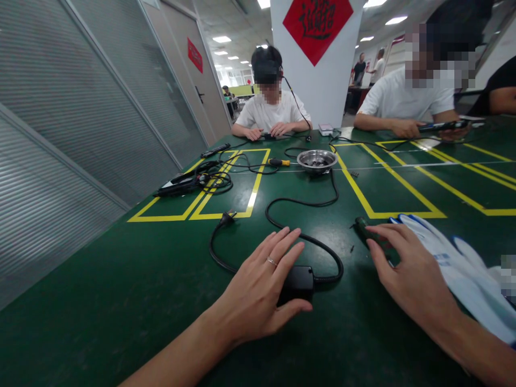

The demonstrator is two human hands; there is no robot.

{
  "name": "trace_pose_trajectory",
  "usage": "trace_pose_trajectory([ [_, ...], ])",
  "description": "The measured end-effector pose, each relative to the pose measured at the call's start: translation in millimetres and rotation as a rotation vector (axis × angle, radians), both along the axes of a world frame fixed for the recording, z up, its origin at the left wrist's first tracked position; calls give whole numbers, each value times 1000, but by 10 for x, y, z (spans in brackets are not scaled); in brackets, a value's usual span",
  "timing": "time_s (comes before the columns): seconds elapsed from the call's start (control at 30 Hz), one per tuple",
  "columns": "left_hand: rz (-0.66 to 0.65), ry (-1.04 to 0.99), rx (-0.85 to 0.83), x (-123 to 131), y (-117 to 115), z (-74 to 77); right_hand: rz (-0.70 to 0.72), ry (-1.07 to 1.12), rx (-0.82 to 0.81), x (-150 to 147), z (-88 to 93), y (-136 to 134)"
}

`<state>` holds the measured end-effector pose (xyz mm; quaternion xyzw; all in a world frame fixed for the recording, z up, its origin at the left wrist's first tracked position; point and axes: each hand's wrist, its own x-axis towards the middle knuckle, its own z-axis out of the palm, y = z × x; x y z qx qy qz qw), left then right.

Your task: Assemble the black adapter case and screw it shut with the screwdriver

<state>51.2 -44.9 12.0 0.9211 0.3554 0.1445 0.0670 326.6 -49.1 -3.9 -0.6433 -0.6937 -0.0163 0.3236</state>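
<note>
Hands (258, 290) at green table (145, 306), pillar (327, 97) beyond

A black rectangular box (304, 277) lies flat, a cord (327, 279) leaving its right end; a black plug (227, 218) rests beyond it, leftward; right of it, a dark green handle (362, 229).

Bare L hand (264, 285) palm-down, fingers extended, thumb out, well off L edge of green worktop (121, 279); bare R hand (417, 271) part-curled.

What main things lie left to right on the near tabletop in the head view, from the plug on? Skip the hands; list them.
Black plug, black box, dark green handle, white gloves.
</note>
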Motion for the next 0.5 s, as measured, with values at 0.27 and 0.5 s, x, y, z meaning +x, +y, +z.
trace_pose_trajectory([
  [0.27,69,201,-51,116,-44,-174,-108,-159,-269,337,-226,193],
  [0.5,84,194,-13,78,-72,-113,-174,114,-261,392,88,229],
])
